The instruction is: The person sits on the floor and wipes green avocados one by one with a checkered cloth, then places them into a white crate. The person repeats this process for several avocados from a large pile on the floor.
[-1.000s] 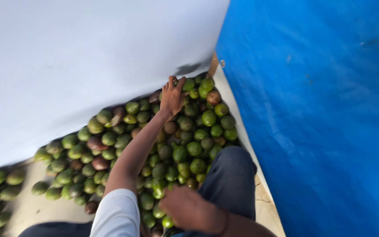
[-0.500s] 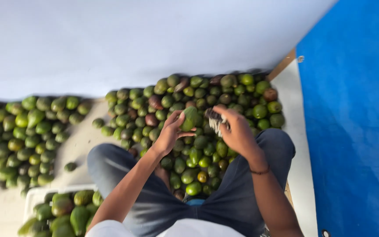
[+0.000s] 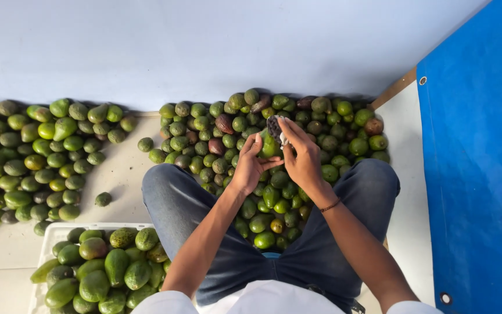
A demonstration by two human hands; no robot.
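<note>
From the head view I have both hands raised over the big pile of avocados [image 3: 274, 151] heaped on the floor between my knees. My left hand [image 3: 250, 164] and right hand [image 3: 302, 156] are close together, both clamped on one green avocado [image 3: 270, 146] held just above that pile. The right hand's fingers also pinch a dark grey scrubbing pad [image 3: 275, 125] against the top of the fruit. My legs in blue jeans [image 3: 181, 203] spread to either side of the pile. Left of the pile, well apart from it, lies a second heap of avocados [image 3: 30, 157]. Nearer me than the pile, beside my left knee, a white crate [image 3: 50, 235] holds larger avocados. Right of the pile hangs a blue tarp [image 3: 477, 174].
</note>
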